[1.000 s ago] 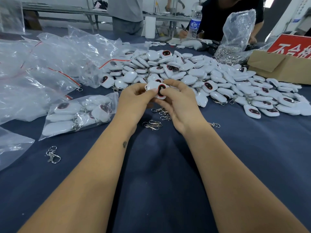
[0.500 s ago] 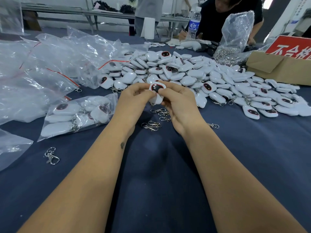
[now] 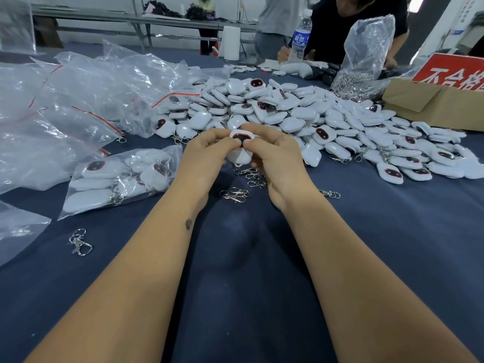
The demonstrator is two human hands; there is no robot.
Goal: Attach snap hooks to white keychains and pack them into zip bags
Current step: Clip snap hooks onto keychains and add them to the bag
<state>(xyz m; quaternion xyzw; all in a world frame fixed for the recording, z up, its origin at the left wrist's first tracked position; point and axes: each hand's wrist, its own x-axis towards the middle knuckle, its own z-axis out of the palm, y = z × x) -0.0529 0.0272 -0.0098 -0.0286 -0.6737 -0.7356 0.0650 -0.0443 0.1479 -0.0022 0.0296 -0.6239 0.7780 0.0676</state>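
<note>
Two bare forearms come up from the bottom of the frame over the dark blue tablecloth (image 3: 392, 258). At the lower left a single snap hook (image 3: 80, 243) lies alone on the cloth.

In the middle of the frame the left hand (image 3: 207, 155) and the right hand (image 3: 275, 158) meet. Both have curled fingers, and together they pinch one white keychain (image 3: 240, 146) between the fingertips. Its dark oval face with a red rim is turned upward. The lower part of the keychain is partly hidden by the hands, so I cannot tell if a hook is already on it.

Just below and between the wrists some loose snap hooks (image 3: 235, 193) lie on the cloth, and one more is just beside the right wrist.

To the left of the hands lies a filled zip bag (image 3: 117, 179) with several white keychains inside. Behind it, at the left and upper left, there is a heap of empty clear bags (image 3: 65, 100) with red zip lines.

Beyond the hands a big pile of keychains (image 3: 327, 119) spreads from the centre to the right edge.

At the upper right stands a cardboard box (image 3: 424, 106) with a red sign (image 3: 453, 74), and near it a clear bag of metal hooks (image 3: 364, 56). A water bottle (image 3: 301, 40) stands at the far edge, where another person in a black shirt (image 3: 337, 27) sits.
</note>
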